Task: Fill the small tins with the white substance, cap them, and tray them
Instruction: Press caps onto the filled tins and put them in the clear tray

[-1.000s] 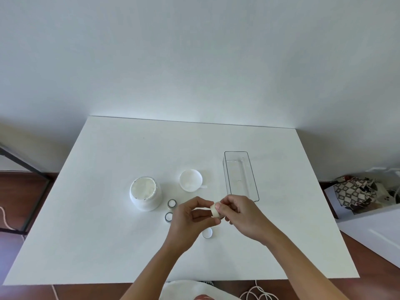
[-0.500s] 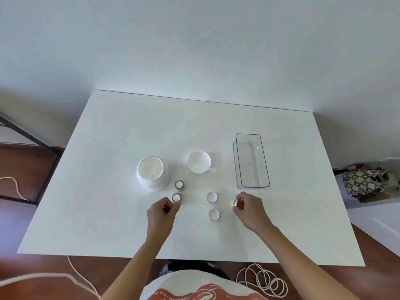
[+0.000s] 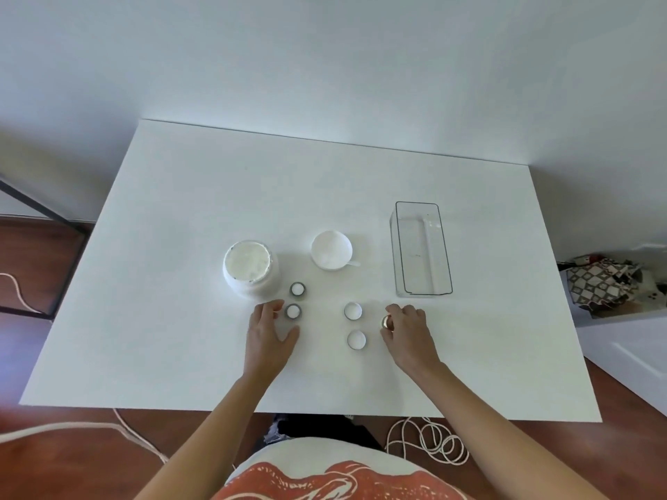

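Two small tins (image 3: 296, 289) hold white substance beside the full jar (image 3: 249, 268); right hand (image 3: 406, 328) pinches a tin (image 3: 387, 322), left hand (image 3: 269, 332) spread

The right hand (image 3: 406, 328) hides most of the tin (image 3: 387, 322) it grips.

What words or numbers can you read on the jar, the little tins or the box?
None: no words or numbers can be read anywhere.
White jar: plain.
Small tins: no label shows.
Clear tray: only faint specks.
Shirt: an orange pattern, no letters.
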